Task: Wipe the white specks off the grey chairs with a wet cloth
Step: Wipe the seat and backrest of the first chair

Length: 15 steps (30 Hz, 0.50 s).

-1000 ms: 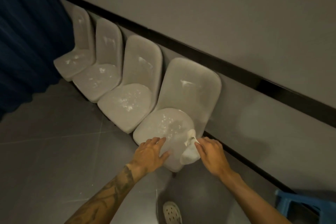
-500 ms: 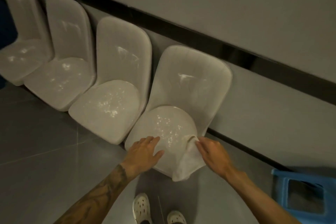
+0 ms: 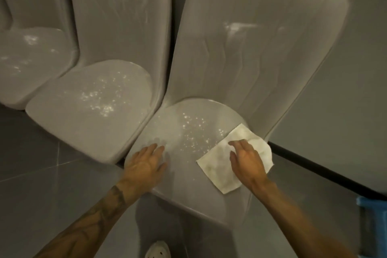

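The nearest grey chair (image 3: 251, 52) fills the middle of the view, its seat scattered with white specks (image 3: 194, 130). A white cloth (image 3: 217, 165), a little stained, lies spread flat on the right side of that seat. My right hand (image 3: 247, 159) presses flat on top of the cloth, fingers together. My left hand (image 3: 144, 165) rests flat on the seat's front left edge, fingers slightly apart, holding nothing. A second grey chair (image 3: 92, 100) to the left carries specks on its seat and a smear on its backrest.
A third grey chair (image 3: 27, 58) shows at the far left, also specked. The chairs stand against a grey wall (image 3: 345, 100) with a black baseboard (image 3: 326, 172). A blue stool (image 3: 372, 222) sits at the right edge. My white shoe (image 3: 157, 250) is on the grey tiled floor.
The view has come much closer to the nearest chair. The cloth, which hung off the seat's front edge from my right hand, now lies spread flat on the seat under my palm.
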Each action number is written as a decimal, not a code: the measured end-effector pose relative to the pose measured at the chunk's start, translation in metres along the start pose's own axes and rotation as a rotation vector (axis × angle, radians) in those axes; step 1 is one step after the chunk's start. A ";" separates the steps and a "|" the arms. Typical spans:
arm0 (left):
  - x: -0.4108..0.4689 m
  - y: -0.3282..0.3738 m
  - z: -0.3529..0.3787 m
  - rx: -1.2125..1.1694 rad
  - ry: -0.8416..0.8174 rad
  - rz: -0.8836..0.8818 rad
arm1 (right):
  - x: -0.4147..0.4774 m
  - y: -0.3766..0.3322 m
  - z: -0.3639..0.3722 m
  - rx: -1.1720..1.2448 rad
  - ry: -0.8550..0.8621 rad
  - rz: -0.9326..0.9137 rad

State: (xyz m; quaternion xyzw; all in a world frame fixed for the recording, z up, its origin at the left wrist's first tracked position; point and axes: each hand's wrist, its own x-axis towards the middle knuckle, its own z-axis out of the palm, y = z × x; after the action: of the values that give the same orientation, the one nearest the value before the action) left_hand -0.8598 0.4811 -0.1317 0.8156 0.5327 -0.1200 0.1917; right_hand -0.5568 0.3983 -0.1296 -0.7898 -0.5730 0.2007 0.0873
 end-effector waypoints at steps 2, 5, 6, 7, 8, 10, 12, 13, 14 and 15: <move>0.006 -0.002 0.019 -0.005 0.101 0.014 | 0.014 0.011 0.022 -0.084 0.039 -0.035; 0.014 -0.003 0.042 0.008 0.201 0.059 | 0.028 0.034 0.048 -0.201 0.000 0.006; 0.017 -0.004 0.047 0.006 0.231 0.067 | 0.028 0.040 0.057 -0.213 -0.028 0.034; 0.020 -0.005 0.052 0.001 0.254 0.066 | 0.027 0.044 0.068 -0.233 -0.033 0.044; 0.022 -0.007 0.058 -0.001 0.273 0.056 | 0.024 0.047 0.079 -0.255 -0.016 0.042; 0.027 -0.012 0.068 -0.013 0.308 0.021 | 0.019 0.051 0.094 -0.258 0.023 0.022; 0.029 -0.016 0.075 -0.020 0.353 -0.011 | 0.025 0.057 0.098 -0.239 0.026 0.005; 0.030 -0.017 0.078 -0.019 0.374 -0.020 | 0.034 0.060 0.097 -0.235 0.025 -0.005; 0.031 -0.018 0.082 -0.021 0.394 -0.024 | 0.046 0.062 0.094 -0.231 0.023 -0.014; 0.032 -0.019 0.084 -0.025 0.417 -0.025 | 0.058 0.062 0.090 -0.225 0.019 -0.017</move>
State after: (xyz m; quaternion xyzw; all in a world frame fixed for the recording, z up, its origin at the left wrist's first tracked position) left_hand -0.8641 0.4769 -0.2237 0.8137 0.5722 0.0556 0.0857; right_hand -0.5249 0.4237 -0.2462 -0.7915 -0.5978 0.1268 0.0054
